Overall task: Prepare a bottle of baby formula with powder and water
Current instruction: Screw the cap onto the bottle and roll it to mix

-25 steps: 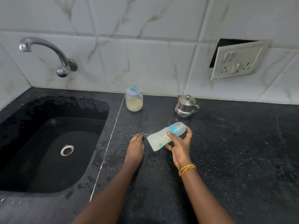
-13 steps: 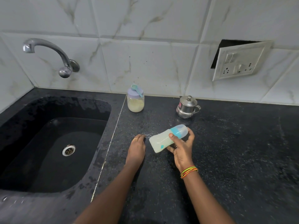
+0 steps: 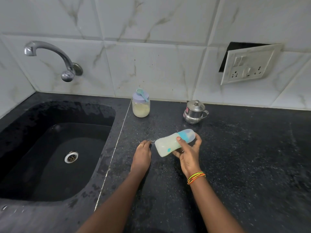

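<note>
Little has moved: the bottle (image 3: 166,146) stays tilted on its side above the desk (image 3: 235,157), milky liquid inside, clasped by the right grip (image 3: 188,155) near its blue collar. The left grip (image 3: 141,153) rests just beside the bottle's base, fingers bent down onto the desk; whether it holds anything cannot be told. The jar (image 3: 141,109) stands behind.
</note>
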Demonstrator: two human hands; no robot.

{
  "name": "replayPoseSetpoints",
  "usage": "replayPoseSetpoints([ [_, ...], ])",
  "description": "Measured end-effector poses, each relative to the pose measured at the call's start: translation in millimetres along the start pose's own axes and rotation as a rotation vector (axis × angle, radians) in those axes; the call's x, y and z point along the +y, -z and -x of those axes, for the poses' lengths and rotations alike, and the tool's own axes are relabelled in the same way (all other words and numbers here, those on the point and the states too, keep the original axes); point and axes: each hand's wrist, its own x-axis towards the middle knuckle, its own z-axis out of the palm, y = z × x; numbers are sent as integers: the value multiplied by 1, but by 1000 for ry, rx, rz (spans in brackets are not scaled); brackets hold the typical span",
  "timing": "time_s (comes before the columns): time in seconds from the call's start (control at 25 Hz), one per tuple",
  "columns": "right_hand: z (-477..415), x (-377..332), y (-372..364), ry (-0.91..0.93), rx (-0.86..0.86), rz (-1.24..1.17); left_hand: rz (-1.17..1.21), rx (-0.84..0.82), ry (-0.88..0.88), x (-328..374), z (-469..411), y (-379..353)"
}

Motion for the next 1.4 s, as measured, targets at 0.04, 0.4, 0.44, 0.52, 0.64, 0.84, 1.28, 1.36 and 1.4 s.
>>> replayPoseSetpoints([
  [0.04, 2, 0, 0, 10, -32, 55, -1, -1, 1, 0, 0, 0],
  [0.4, 0, -4, -1, 39, 1, 41, 4, -10, 12, -2, -3, -2],
  [0.44, -2, -4, 0, 30, 27, -17, 6, -14, 14, -1, -2, -1],
  [0.52, -2, -4, -1, 21, 22, 5, -2, -15, 12, -1, -1, -1],
  [0.64, 0, -2, -1, 32, 17, 33, 6, -11, 12, -2, -2, -2],
  [0.84, 1, 1, 1, 2, 15, 58, -3, -3, 3, -2, -1, -1],
  [1.28, 0, -2, 0, -6, 30, 51, -2, 7, -1, -1, -1, -2],
  [1.36, 2, -1, -2, -3, -21, 148, -10, 2, -1, -2, -1, -2],
  [1.4, 2, 0, -1, 2, -16, 138, -8, 3, -4, -3, -2, -2],
])
